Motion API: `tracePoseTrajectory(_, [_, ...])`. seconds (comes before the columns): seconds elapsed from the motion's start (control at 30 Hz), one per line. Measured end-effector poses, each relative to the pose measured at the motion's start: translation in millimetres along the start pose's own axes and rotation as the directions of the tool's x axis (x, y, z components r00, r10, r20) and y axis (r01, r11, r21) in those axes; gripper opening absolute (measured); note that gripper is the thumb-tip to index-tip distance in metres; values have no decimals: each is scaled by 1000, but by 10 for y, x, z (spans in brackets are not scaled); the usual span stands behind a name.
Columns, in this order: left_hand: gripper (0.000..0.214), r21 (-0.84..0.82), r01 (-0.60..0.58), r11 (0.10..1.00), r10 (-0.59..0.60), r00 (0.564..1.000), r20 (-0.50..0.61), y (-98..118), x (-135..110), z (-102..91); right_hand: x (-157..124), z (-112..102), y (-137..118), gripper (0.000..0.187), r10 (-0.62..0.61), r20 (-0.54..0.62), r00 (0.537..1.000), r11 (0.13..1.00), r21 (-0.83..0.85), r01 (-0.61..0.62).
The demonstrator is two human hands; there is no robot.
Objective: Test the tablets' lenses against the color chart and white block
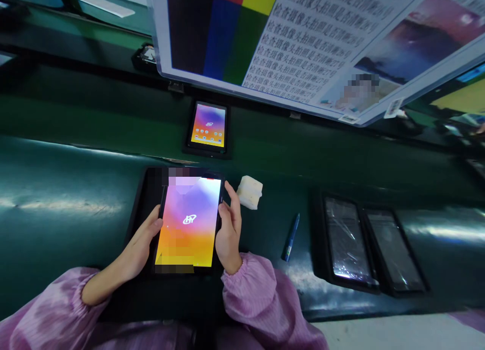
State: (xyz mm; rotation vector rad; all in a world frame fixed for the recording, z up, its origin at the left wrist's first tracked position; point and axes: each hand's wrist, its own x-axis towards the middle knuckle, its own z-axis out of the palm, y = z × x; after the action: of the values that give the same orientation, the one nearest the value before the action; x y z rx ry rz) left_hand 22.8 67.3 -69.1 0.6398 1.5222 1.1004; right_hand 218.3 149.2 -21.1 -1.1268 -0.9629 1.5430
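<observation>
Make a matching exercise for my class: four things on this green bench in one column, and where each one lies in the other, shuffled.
Things:
1. lit tablet
2. blue pen
3. white block
4. small lit tablet

Places:
A. under the test chart's edge
B. between both hands
C. left of the dark tablets
D. beside the right hand's fingertips

Pairs: 1-B, 2-C, 3-D, 4-A

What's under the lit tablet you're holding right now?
A black tray lies under the tablet, showing along its left edge and top, on the green bench. The tablet and both hands cover the tray's middle.
</observation>
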Motion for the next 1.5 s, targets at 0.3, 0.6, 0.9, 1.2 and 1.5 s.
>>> tracePoseTrajectory(0.3, [77,-15,14,1000,-15,999,-35,-47,-27,-4,-1,-9,34,44,0,-30,1000,997,-77,-2])
tracePoseTrajectory(0.6, [65,-44,-18,999,21,997,68,73,-56,39,2,8,19,40,-3,-39,999,1000,-6,3])
tracePoseTrajectory(0.9, [78,0,-7,1000,7,998,55,33,-62,11,29,5,13,41,-2,-53,999,999,-34,0])
tracePoseTrajectory(1.2, [72,-41,-61,997,66,987,148,53,-24,-17,24,12,46,41,22,-26,999,999,40,-21])
tracePoseTrajectory(1.5, [69,-118,-48,992,70,979,189,122,-54,21,11,19,51,34,-15,-42,999,999,30,16])
